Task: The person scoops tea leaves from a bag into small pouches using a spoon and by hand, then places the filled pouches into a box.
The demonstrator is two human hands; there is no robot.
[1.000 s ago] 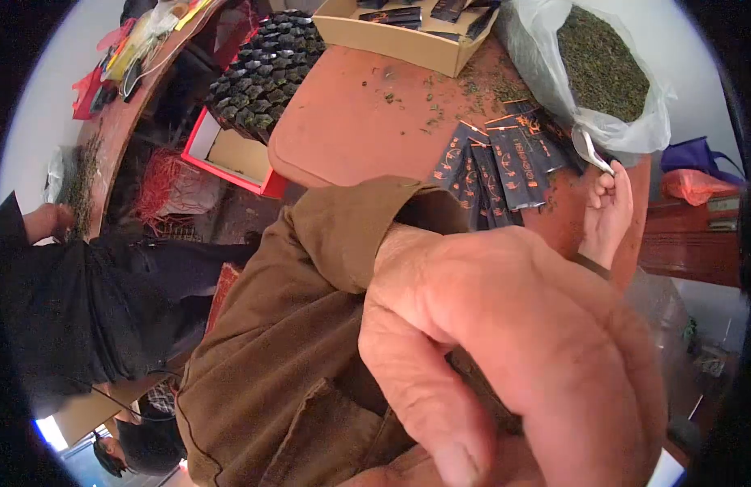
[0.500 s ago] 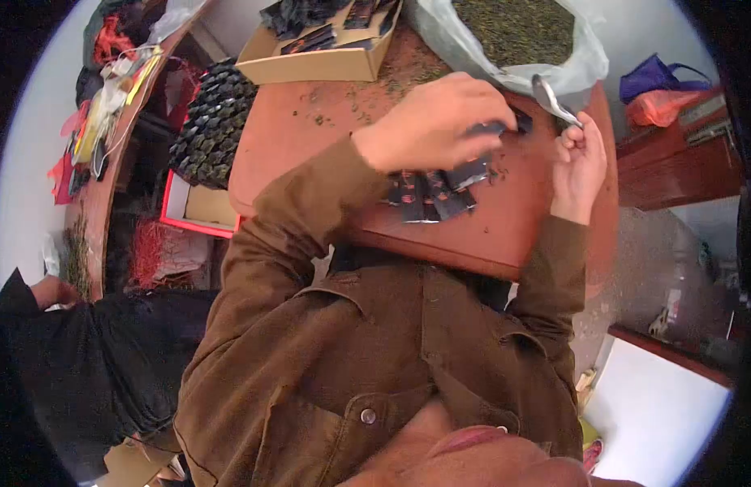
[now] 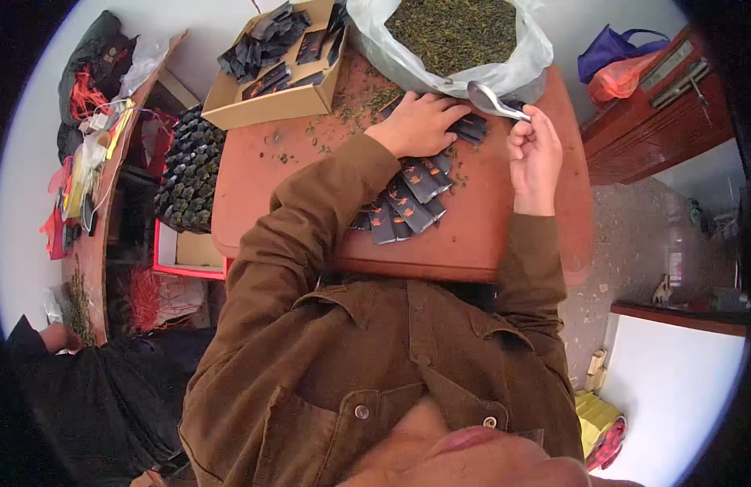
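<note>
Black packets with orange print are lying fanned and overlapping on the near side of our left hand, while more dark packets are showing from under its fingers and to its right. That hand is resting palm down over them, its fingers spread apart; whether a fingertip is hooking any one packet, we are unable to tell. Our right hand, to the right of them, is clamping its fingers on the handle of a spoon, whose bowl is pointing leftward beside the edge of a clear plastic bag. Whether the bowl is carrying anything, we are not making out. Dried leaf is lying in the open bag, beyond both hands, and loose bits are littering the tabletop left of the left hand.

We are judging the step in hand to be handling the packets, with the spoon held ready. By our reading, the next move is calling for fingertips parting one packet from its neighbours, and for a level spoon.

Farther left of the left hand, a cardboard carton is holding further packets, and a person in black is showing well apart.
</note>
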